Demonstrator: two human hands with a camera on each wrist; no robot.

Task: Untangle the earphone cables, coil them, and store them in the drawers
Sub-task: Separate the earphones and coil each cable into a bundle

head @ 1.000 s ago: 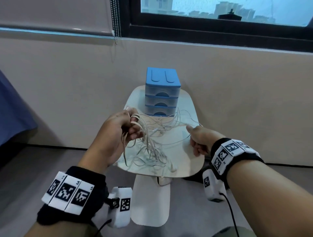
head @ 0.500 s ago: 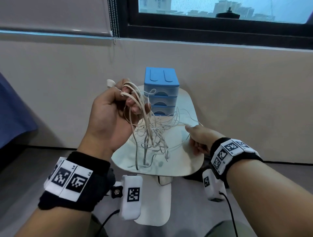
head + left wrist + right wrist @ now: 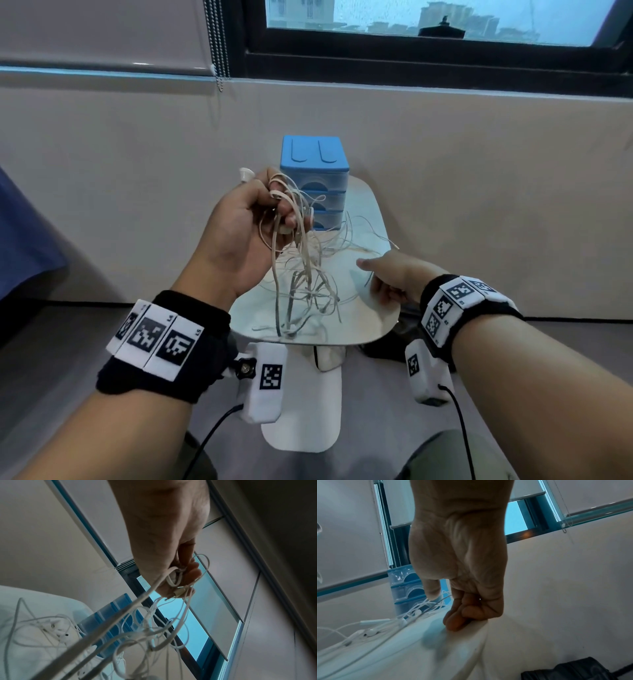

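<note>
My left hand (image 3: 274,212) is raised in front of the blue three-drawer unit (image 3: 315,161) and grips a bunch of tangled white earphone cables (image 3: 308,274). An earbud (image 3: 246,174) sticks out above the fist. The cables hang down onto the small white table (image 3: 363,322). The left wrist view shows the fingers (image 3: 187,574) curled round cable loops, with more cables (image 3: 137,632) trailing below. My right hand (image 3: 383,277) rests on the table's right side, fingers (image 3: 462,615) curled, thumb out. No cable shows in its fingers. Loose earbuds (image 3: 371,632) lie left of it.
The drawer unit (image 3: 406,586) stands at the table's far edge against a beige wall, all three drawers pushed in. The table's white base (image 3: 301,411) sits on the grey floor. A dark object (image 3: 565,669) lies on the floor below the right edge. Blue fabric (image 3: 20,233) is at far left.
My left hand has lifted the cable bunch from table height up in front of the drawers, pulling the tangle longer. The right hand has stayed on the table.
</note>
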